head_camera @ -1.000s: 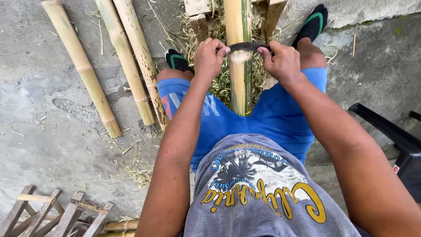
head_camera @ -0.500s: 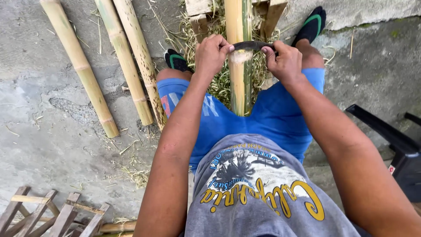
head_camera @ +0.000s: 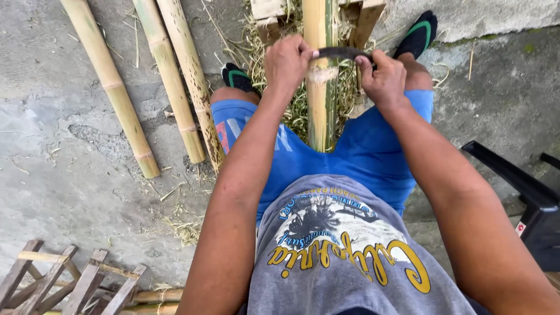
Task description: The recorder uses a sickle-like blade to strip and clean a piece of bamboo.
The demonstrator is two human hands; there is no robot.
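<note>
A bamboo pole (head_camera: pixel 319 99) runs away from me between my knees, its far end resting on a wooden stand (head_camera: pixel 274 11). Across the pole lies a dark curved blade (head_camera: pixel 341 53). My left hand (head_camera: pixel 287 61) grips the blade's left end and my right hand (head_camera: pixel 385 76) grips its right end. The blade sits at a pale ring on the pole. Green shavings lie under the pole.
Three bamboo poles (head_camera: pixel 111 87) lie on the concrete to my left. A wooden slatted frame (head_camera: pixel 70 283) is at the bottom left. A black plastic chair (head_camera: pixel 525 198) stands at my right. My feet wear dark sandals (head_camera: pixel 420 35).
Both hands with the blade stay at about the same place on the pole; the view has shifted slightly.
</note>
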